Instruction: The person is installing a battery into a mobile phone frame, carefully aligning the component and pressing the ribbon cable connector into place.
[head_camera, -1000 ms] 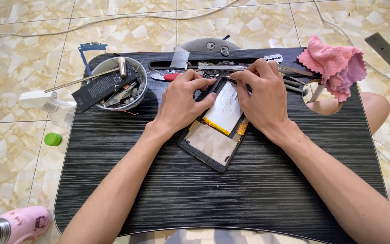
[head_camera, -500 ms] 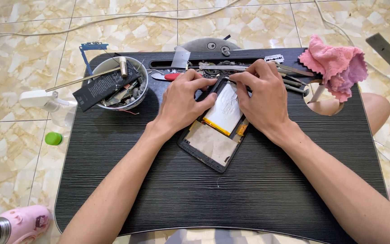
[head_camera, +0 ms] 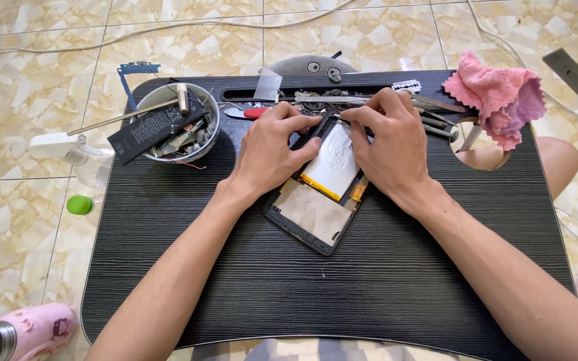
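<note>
Fingers of the left hand [head_camera: 272,150]: curled, tips pressed onto the upper left edge of an opened phone [head_camera: 319,194]; nothing closed inside the hand. Fingers of the right hand [head_camera: 393,144]: bent, thumb and forefinger pinched together at the phone's top end, on something too small to identify. Phone: black frame, back removed, lying tilted near the middle of a black lap desk [head_camera: 329,281], slightly toward its far edge; a silver battery [head_camera: 334,164] with a yellow lower edge sits in the upper half, a dull grey plate fills the lower half. Along the far edge, in a long slot: assorted metal tools [head_camera: 436,113], a razor blade [head_camera: 407,85], a red-handled tool [head_camera: 252,113]. Far left corner: a white bowl [head_camera: 143,100] holding a black battery [head_camera: 155,127], metal rods and small parts. Far right corner: a crumpled pink cloth [head_camera: 500,97], beside a round hole in the desk. Off the desk, on the tiled floor: a green cap [head_camera: 79,204] left of it, a pink bottle [head_camera: 25,332] by the near left corner.
</note>
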